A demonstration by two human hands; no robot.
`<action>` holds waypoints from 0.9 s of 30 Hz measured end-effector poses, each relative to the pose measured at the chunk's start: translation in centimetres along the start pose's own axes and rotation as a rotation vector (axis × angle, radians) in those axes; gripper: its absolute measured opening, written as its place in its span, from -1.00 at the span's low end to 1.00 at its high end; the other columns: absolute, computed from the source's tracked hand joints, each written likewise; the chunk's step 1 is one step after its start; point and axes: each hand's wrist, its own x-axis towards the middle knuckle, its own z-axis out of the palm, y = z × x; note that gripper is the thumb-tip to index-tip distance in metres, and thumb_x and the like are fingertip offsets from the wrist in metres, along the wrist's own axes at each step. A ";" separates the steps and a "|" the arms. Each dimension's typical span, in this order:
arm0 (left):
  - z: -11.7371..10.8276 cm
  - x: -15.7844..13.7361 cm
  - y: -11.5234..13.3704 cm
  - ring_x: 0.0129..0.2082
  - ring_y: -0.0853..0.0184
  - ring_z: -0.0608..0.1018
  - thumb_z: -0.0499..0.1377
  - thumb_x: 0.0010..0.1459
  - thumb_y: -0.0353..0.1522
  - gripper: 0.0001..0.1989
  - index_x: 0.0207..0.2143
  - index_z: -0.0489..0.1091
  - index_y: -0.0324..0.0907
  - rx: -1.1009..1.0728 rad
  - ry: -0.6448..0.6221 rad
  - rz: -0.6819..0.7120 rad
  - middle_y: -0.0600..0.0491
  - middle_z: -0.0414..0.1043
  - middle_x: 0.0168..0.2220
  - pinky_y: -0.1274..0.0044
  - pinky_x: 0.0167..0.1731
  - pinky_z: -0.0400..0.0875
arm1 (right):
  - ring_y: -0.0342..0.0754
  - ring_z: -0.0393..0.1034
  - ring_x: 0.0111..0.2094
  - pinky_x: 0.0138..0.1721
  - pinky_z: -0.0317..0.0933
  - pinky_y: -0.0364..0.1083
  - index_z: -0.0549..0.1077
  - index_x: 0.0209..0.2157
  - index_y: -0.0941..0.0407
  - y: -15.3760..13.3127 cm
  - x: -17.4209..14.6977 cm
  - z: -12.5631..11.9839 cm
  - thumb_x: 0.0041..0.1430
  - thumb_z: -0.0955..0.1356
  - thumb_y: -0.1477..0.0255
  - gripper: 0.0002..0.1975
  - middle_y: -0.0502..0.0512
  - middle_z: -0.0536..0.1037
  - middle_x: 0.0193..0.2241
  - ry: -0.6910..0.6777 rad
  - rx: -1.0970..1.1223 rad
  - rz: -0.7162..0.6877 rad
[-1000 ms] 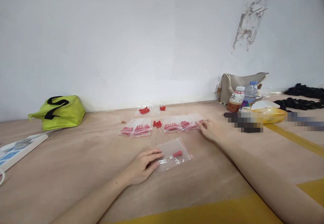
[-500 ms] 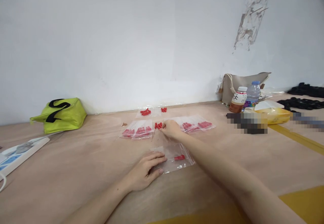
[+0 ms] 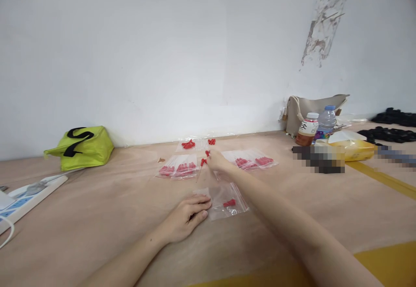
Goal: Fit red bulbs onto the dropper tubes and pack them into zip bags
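Observation:
My left hand (image 3: 188, 215) lies low on the table with fingers stretched out, its fingertips on the edge of a clear zip bag (image 3: 218, 212). Inside that bag are one or more small red bulb-ended pieces (image 3: 229, 203). Farther forward, my right hand (image 3: 218, 161) is closed in a pinch, and a small red piece (image 3: 207, 153) sticks up at its fingertips. Another loose red piece (image 3: 203, 162) lies just left of the fingers, a thin stem seeming to run from it. The thumb's grip is partly hidden by the hand.
Filled bags of red pieces lie to the left (image 3: 185, 170) and right (image 3: 264, 161). Behind are a red pile (image 3: 188, 144) and a smaller one (image 3: 212, 141). A green bag (image 3: 87, 148), power strip (image 3: 35, 198), bottles (image 3: 307, 129) and yellow packet (image 3: 359, 149) surround the work area.
My right hand has shifted slightly among the loose red pieces, and one now stands up at its fingertips. My left hand stays on the bag. The view has shifted slightly.

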 end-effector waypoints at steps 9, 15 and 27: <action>0.2 0.1 -0.2 0.05 0.26 0.28 -0.01 0.18 -0.31 -0.68 0.00 0.28 -0.02 -0.015 0.029 -0.016 0.07 0.26 0.05 0.34 0.04 0.16 | -0.27 0.18 -0.63 -0.61 0.06 -0.25 0.24 -0.34 0.12 5.6 -7.4 -8.4 -0.11 0.34 0.36 -0.74 -0.11 0.32 -0.60 0.164 0.842 0.216; -0.1 0.2 0.1 0.05 0.29 0.28 -0.01 0.19 -0.33 -0.68 0.00 0.27 -0.02 0.002 0.006 -0.017 0.07 0.26 0.05 0.34 0.07 0.12 | -0.22 0.21 -0.64 -0.62 0.12 -0.22 0.14 -0.23 0.07 7.9 -11.6 -6.2 -0.17 0.37 0.32 -0.55 -0.17 0.28 -0.65 0.459 0.818 0.344; -0.2 0.3 0.1 0.05 0.26 0.28 -0.01 0.18 -0.33 -0.66 0.03 0.24 -0.03 -0.007 0.003 0.003 0.07 0.27 0.04 0.30 0.05 0.13 | -0.16 0.35 -0.58 -0.48 0.30 -0.09 0.12 -0.34 0.04 6.0 -12.5 -4.8 -0.13 0.35 0.28 -0.65 -0.12 0.34 -0.56 0.370 1.030 0.407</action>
